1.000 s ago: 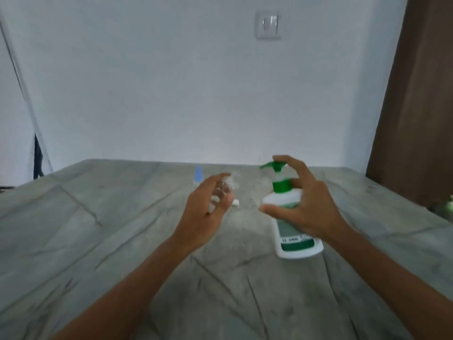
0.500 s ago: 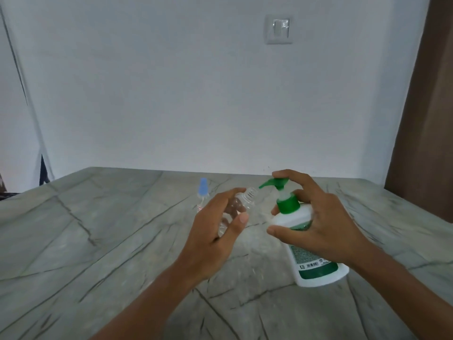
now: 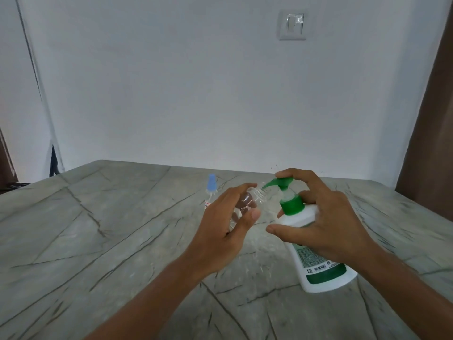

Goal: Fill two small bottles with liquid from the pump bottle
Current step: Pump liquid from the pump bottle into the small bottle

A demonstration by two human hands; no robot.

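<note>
My left hand (image 3: 228,229) grips a small clear bottle (image 3: 255,201), uncapped and tilted, its threaded neck right under the green pump spout. My right hand (image 3: 323,217) wraps the white pump bottle (image 3: 318,261), with the index finger lying over the green pump head (image 3: 282,182). The pump bottle leans toward the left and its base is just above or on the table. A second small clear bottle (image 3: 210,192) with a pale blue cap stands upright on the table behind my left hand, partly hidden by it.
The grey marble-patterned table (image 3: 110,229) stretches wide to the left and front. A white wall with a light switch (image 3: 292,25) rises behind it. A brown curtain (image 3: 431,143) hangs at the right edge.
Both hands have come closer together and nearer to me. The small bottle's neck has moved up to the pump spout, and the pump bottle has tilted further to the left.
</note>
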